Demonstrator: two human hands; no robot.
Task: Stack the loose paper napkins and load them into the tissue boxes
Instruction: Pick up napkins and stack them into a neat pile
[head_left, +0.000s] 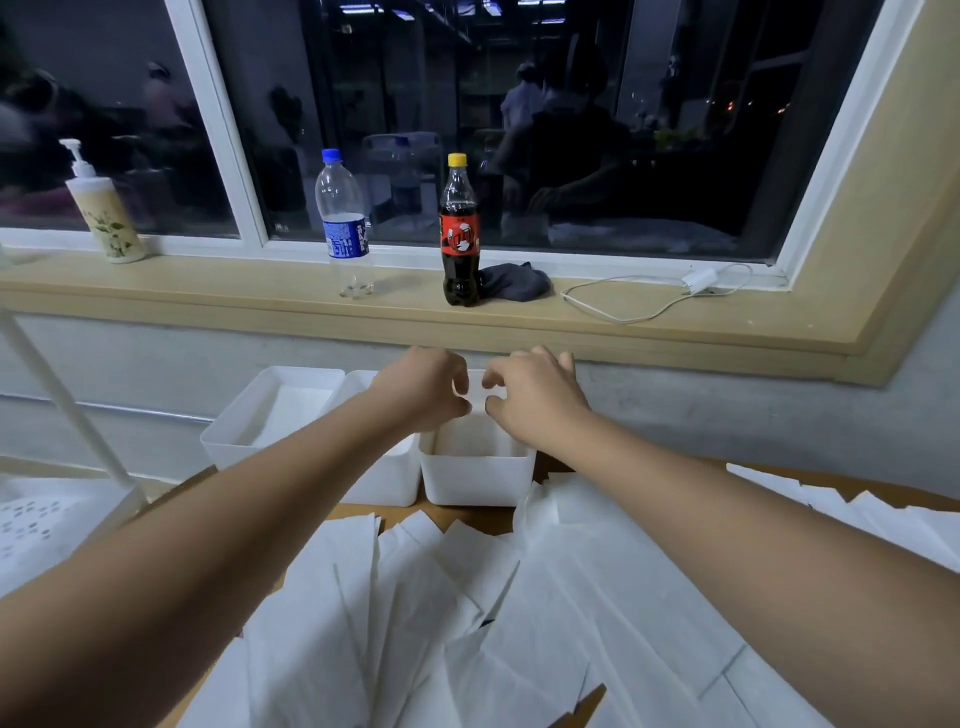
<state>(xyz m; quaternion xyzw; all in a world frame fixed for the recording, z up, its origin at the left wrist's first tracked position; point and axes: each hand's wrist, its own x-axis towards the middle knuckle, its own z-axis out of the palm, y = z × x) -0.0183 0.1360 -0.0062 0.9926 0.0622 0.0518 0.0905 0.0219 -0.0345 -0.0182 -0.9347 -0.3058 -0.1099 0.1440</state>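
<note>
Loading step, head view: both hands hang over the right tissue box (478, 475), probably to lower paper straight between its walls.
Left hand (423, 387): fingers curled, thumb and forefinger seem to pinch white paper.
Right hand (535, 397): same pinch, facing the left one.
Held napkin (474, 397): between both pinches, above the opening; hard to separate from the white wall behind.
Loose napkins (467, 597): spread on the table, well apart from the fingers.

Left hand (421, 387) and right hand (535, 400) close together over rightmost tissue box (478, 480)
</note>
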